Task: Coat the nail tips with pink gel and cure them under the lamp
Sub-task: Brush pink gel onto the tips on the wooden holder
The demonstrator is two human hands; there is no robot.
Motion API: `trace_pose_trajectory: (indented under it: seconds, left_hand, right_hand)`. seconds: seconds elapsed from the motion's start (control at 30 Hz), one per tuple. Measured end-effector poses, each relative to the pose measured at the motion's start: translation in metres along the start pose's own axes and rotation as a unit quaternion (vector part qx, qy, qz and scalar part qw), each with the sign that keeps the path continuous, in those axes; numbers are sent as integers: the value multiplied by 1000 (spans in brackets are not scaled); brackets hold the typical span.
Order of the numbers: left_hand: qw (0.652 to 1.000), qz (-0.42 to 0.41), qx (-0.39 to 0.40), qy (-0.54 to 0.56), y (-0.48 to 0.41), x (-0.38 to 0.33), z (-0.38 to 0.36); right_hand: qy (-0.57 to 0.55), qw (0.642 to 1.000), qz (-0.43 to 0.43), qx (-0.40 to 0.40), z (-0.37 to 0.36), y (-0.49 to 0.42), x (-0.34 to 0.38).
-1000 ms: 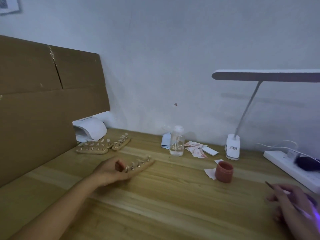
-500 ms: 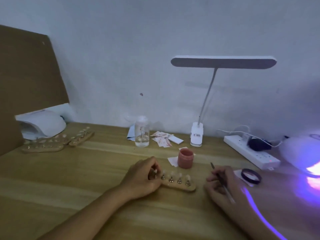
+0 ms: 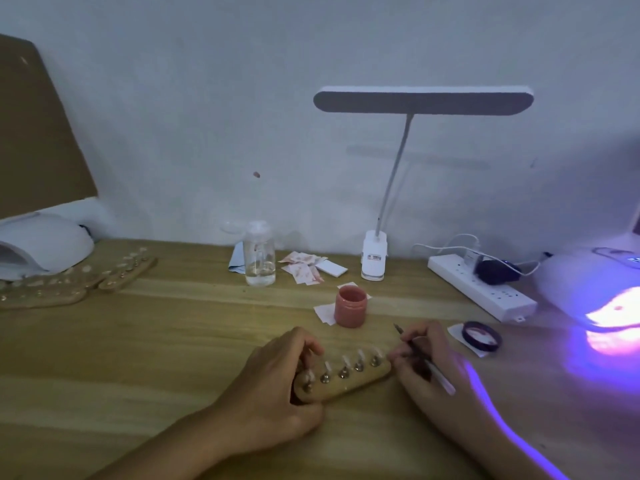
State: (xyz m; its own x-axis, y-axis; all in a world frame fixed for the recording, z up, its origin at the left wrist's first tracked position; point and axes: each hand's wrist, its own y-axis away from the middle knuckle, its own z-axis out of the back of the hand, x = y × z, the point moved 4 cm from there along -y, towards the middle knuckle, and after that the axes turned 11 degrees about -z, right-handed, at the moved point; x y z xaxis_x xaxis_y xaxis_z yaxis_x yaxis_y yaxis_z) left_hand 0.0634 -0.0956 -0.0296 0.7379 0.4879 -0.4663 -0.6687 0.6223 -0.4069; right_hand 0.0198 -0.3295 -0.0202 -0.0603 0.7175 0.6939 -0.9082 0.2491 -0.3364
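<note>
I judge the coating is only starting: my left grip (image 3: 273, 386) clasps the nail-tip holder (image 3: 349, 384) on the counter (image 3: 173, 341) near the pink gel jar (image 3: 350, 306), my right grip (image 3: 426, 362) pinches the brush (image 3: 441, 379), which needs loading with gel next.

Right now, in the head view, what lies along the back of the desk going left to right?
Unlit curing lamp → clear bottle → paper scraps → desk lamp's base → power strip → glowing curing lamp.
</note>
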Motion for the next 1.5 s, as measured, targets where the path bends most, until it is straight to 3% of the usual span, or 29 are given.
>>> trace_pose_trajectory:
  seconds: [0.23, 0.43, 0.53, 0.73, 0.93, 1.13, 1.5]
  left_hand:
    - [999, -4, -27, -27, -4, 14, 17]
    - [998, 57, -20, 31, -7, 37, 26]
    - [996, 80, -23, 41, -7, 38, 27]
    - [996, 91, 4, -21, -10, 43, 27]
    - [996, 82, -23, -22, -11, 50, 31]
    - [997, 41, -66, -6, -9, 48, 28]
    - [997, 14, -74, -34, -9, 46, 25]
  right_hand:
    - [-24, 998, 53, -13, -1, 7, 9]
    - [-98, 993, 16, -69, 8, 4, 7]
    - [-82, 994, 25, -73, 7, 6, 11]
    - [-121, 984, 47, -120, 17, 5, 20]
    - [-191, 974, -26, -117, 15, -40, 41]
    - [-78, 985, -69, -137, -7, -69, 44]
    - [43, 992, -20, -120, -21, -79, 37]
